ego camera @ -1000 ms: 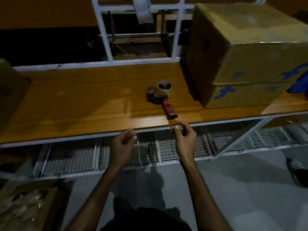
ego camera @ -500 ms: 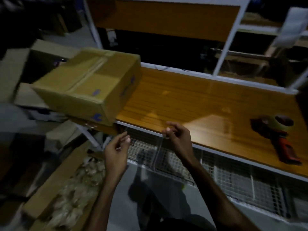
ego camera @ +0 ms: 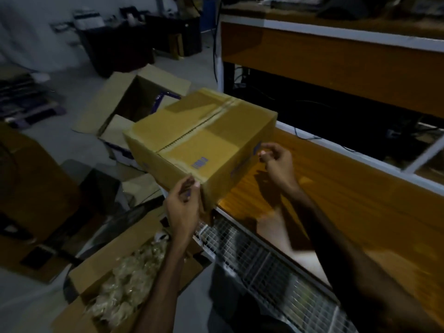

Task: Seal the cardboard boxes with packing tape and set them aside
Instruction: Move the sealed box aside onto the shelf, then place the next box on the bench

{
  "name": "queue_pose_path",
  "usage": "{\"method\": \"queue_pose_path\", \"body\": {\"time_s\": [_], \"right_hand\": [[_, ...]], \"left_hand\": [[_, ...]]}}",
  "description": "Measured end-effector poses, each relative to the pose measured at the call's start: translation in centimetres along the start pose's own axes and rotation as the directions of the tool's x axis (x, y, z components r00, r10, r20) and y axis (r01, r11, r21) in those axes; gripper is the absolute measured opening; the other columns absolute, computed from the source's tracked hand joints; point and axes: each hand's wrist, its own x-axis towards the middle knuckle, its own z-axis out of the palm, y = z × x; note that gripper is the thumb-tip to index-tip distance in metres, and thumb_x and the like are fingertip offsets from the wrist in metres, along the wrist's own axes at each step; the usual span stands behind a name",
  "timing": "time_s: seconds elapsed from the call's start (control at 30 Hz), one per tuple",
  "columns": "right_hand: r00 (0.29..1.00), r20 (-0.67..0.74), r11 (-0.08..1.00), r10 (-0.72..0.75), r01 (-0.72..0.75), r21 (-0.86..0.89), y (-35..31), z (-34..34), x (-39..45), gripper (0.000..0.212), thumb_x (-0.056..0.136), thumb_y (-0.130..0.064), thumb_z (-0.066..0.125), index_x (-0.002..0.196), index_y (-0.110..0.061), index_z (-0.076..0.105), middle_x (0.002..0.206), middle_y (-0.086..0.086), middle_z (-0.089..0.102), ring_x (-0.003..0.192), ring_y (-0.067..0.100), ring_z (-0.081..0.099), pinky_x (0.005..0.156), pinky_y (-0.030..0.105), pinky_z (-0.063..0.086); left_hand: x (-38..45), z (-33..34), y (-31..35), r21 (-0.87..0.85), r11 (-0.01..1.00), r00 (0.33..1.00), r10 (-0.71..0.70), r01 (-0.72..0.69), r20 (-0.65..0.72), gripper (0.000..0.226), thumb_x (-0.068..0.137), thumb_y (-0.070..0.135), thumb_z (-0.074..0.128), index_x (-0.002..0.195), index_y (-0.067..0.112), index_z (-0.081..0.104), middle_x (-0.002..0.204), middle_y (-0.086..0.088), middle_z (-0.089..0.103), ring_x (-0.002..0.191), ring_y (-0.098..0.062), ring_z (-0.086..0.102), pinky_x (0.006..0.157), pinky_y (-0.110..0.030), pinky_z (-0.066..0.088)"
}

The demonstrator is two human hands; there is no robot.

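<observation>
— What's different from a second ago?

— The view has swung left. The tape dispenser and the stacked boxes on the right have gone out of sight, and the cardboard box [ego camera: 201, 143] at the left end of the tabletop [ego camera: 336, 188] now fills the middle.

— And the hands?

— Both have risen from the tabletop's front edge to that box. The left hand [ego camera: 183, 204] is now at its near corner; the right hand [ego camera: 276, 162] is beside its right face, fingers pinched.

No text can be read; the box [ego camera: 201, 140] bears blue printed marks, too blurred to make out.
</observation>
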Motion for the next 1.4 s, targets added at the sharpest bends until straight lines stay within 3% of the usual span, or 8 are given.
{"method": "queue_pose_path", "body": {"time_s": [0.07,0.27,0.63,0.93,1.07,1.17,1.23,1.4], "right_hand": [[0.996,0.012,0.985,-0.091,0.091,-0.143,0.1,0.5,5.5,0.025,0.11,-0.012,0.057,0.132,-0.007,0.067,0.125,0.013,0.071,0.113,0.026,0.067,0.076,0.006,0.049],[0.995,0.043,0.897,-0.088,0.098,-0.43,-1.1,0.9,19.2,0.042,0.105,-0.028,0.063,0.146,-0.02,0.061,0.145,0.006,0.065,0.126,0.027,0.064,0.099,0.038,0.052],[0.961,0.271,0.66,-0.05,0.236,-0.713,6.5,0.5,24.2,0.089,0.087,-0.079,0.03,0.124,-0.007,0.066,0.126,0.016,0.062,0.119,0.038,0.06,0.1,0.051,0.051],[1.0,0.004,0.6,0.01,-0.003,-0.8,3.5,-1.4,7.1,0.076,0.104,-0.073,0.035,0.159,-0.022,0.044,0.168,0.01,0.033,0.156,0.033,0.028,0.123,0.06,0.03],[0.974,-0.221,0.491,-0.037,-0.175,-0.853,2.6,-2.6,-4.1,0.076,0.1,-0.079,0.023,0.148,-0.026,0.049,0.159,0.007,0.041,0.15,0.031,0.033,0.108,0.066,0.039],[0.929,-0.369,0.449,-0.021,-0.321,-0.834,2.4,-4.7,-11.5,0.068,0.103,-0.077,0.027,0.141,-0.025,0.05,0.156,0.009,0.042,0.148,0.031,0.033,0.106,0.065,0.041],[0.873,-0.486,0.43,-0.035,-0.426,-0.796,2.0,-6.4,-15.5,0.068,0.102,-0.076,0.026,0.138,-0.025,0.053,0.154,0.011,0.046,0.144,0.032,0.037,0.105,0.063,0.044],[0.75,-0.66,0.378,-0.042,-0.6,-0.706,2.5,-11.5,-24.5,0.066,0.104,-0.073,0.026,0.14,-0.026,0.055,0.15,0.012,0.05,0.142,0.034,0.04,0.103,0.062,0.045]], "left_hand": [[1.8,1.1,0.1,0.026,0.999,0.996,0.029,-0.028,-0.079,0.037,0.101,0.029,0.069,0.137,0.018,0.068,0.125,0.003,0.071,0.11,0.001,0.065,0.083,-0.013,0.057],[6.6,2.3,-1.5,0.195,0.98,0.986,-0.004,0.037,-0.166,0.044,0.096,0.038,0.07,0.139,0.026,0.066,0.154,0.008,0.055,0.141,-0.01,0.049,0.116,-0.049,0.045],[9.8,0.9,-3.5,0.2,0.979,0.999,-0.035,0.042,-0.042,0.059,0.1,0.034,0.067,0.153,0.014,0.05,0.168,0.011,0.031,0.152,-0.008,0.033,0.121,-0.051,0.04],[12.6,-4.2,-4.7,0.106,0.992,0.977,-0.086,0.067,0.194,0.067,0.103,0.031,0.063,0.162,0.016,0.036,0.167,-0.001,0.037,0.152,-0.016,0.037,0.125,-0.04,0.032],[14.5,-4.8,-5.2,0.081,0.993,0.923,-0.105,0.08,0.369,0.057,0.099,0.023,0.059,0.155,0.024,0.05,0.117,0.009,0.073,0.106,-0.014,0.067,0.09,-0.031,0.054],[13.8,-2.1,-3.4,0.067,0.995,0.862,-0.098,0.074,0.498,0.056,0.104,0.005,0.055,0.158,0.014,0.044,0.082,0.024,0.057,0.072,0.009,0.054,0.066,-0.01,0.042],[12.3,-0.1,-1.7,0.059,0.997,0.805,-0.082,0.059,0.587,0.055,0.105,-0.002,0.053,0.157,0.008,0.041,0.099,0.026,0.059,0.075,0.017,0.056,0.07,-0.002,0.043],[7.6,5.2,0.7,0.006,0.999,0.611,-0.031,0.043,0.791,0.056,0.105,-0.003,0.048,0.158,0.011,0.042,0.145,-0.003,0.062,0.118,-0.02,0.069,0.098,-0.043,0.06]]}}
